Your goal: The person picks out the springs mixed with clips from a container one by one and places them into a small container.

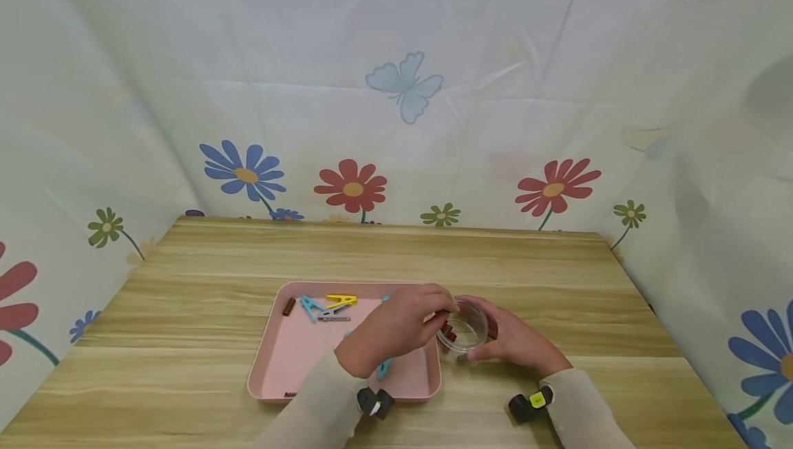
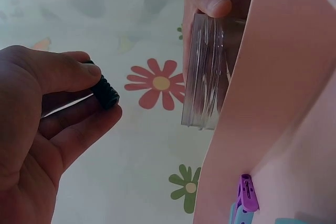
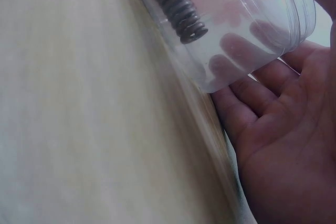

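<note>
My left hand (image 1: 399,321) is over the right side of the pink tray (image 1: 303,366), close to the mouth of a clear plastic jar (image 1: 476,343). In the left wrist view its thumb and fingers pinch a small dark coil spring (image 2: 106,93). My right hand (image 1: 520,342) grips the jar from its right side, thumb near and fingers wrapped behind. Springs lie inside the jar; one of them, a grey-looking coil spring (image 3: 177,8), shows through its wall in the right wrist view. The jar stands on the table, right beside the tray.
In the tray lie a blue clothespin (image 1: 309,307), a yellow clothespin (image 1: 341,299), a grey clothespin (image 1: 336,310), a purple clothespin (image 2: 248,194) and a reddish-brown spring (image 1: 288,307). Another spring (image 1: 290,394) is at its near edge. Flowered cloth (image 1: 297,125) surrounds the wooden table (image 1: 526,263).
</note>
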`<action>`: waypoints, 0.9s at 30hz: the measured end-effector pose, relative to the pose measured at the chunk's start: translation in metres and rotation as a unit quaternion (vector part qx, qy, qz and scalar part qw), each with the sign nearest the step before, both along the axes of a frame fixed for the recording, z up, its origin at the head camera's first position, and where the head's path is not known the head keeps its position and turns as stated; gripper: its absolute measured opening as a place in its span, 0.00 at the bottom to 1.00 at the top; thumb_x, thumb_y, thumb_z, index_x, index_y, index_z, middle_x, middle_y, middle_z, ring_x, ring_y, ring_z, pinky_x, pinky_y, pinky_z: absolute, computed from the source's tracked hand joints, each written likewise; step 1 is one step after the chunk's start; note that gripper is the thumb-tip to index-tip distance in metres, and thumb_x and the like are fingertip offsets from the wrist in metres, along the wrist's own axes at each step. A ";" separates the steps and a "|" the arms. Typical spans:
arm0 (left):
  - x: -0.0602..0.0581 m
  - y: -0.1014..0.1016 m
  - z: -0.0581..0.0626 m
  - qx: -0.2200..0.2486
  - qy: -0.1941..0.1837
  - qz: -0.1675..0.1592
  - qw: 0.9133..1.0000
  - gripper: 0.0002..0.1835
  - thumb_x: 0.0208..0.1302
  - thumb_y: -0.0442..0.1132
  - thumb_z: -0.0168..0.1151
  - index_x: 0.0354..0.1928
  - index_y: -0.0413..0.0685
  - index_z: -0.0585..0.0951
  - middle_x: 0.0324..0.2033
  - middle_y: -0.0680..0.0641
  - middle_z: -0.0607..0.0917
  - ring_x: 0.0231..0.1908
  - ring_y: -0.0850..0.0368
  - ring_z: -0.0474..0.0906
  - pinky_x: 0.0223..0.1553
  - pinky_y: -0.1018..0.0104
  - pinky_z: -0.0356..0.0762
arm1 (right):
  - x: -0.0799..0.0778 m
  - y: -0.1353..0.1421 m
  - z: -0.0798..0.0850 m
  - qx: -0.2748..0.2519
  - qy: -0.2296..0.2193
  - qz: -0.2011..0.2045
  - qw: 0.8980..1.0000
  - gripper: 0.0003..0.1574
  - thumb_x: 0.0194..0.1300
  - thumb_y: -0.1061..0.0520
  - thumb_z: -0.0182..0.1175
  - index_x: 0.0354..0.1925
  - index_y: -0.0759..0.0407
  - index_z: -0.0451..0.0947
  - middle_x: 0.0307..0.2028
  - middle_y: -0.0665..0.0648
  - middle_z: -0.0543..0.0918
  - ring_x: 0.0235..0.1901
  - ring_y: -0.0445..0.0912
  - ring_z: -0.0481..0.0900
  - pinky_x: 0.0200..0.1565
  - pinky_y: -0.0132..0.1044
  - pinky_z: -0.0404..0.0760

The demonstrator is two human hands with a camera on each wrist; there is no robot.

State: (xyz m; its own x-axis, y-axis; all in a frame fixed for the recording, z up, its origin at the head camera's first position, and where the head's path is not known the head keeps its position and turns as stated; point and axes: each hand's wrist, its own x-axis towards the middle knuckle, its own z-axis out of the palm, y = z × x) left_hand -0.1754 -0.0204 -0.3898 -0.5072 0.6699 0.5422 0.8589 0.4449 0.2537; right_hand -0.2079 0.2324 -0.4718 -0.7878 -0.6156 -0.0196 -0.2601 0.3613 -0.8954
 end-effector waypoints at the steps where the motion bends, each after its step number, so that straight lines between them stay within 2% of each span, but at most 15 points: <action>1: 0.000 0.000 0.000 0.001 0.002 -0.001 1.000 0.07 0.64 0.31 0.61 0.41 0.48 0.84 0.39 0.54 0.85 0.36 0.65 0.80 0.40 0.81 0.76 | 0.000 0.000 0.000 0.000 0.001 0.001 1.000 0.53 0.52 0.52 0.74 0.70 0.36 0.57 0.68 0.46 0.67 0.67 0.49 0.66 0.61 0.25 0.66; 11: 0.000 0.003 -0.002 -0.009 0.019 -0.009 1.000 0.07 0.63 0.31 0.62 0.40 0.47 0.85 0.39 0.53 0.86 0.40 0.63 0.82 0.45 0.77 0.78 | 0.000 0.000 0.000 0.005 0.007 0.003 1.000 0.53 0.53 0.52 0.73 0.70 0.36 0.57 0.68 0.45 0.67 0.67 0.46 0.66 0.63 0.27 0.66; 22: -0.001 0.006 -0.005 -0.023 0.030 -0.013 0.999 0.06 0.61 0.32 0.64 0.37 0.51 0.87 0.38 0.55 0.86 0.38 0.65 0.82 0.44 0.75 0.78 | 0.000 0.000 0.001 0.003 -0.001 0.005 1.000 0.52 0.53 0.52 0.73 0.70 0.35 0.58 0.68 0.44 0.67 0.67 0.49 0.65 0.62 0.25 0.67; 27: 0.000 0.007 -0.005 -0.028 0.021 -0.012 0.999 0.07 0.62 0.32 0.64 0.38 0.51 0.87 0.38 0.55 0.86 0.38 0.65 0.82 0.44 0.76 0.77 | 0.000 0.000 0.000 0.000 -0.004 0.006 1.000 0.52 0.53 0.52 0.73 0.70 0.35 0.58 0.68 0.44 0.67 0.68 0.48 0.65 0.62 0.25 0.66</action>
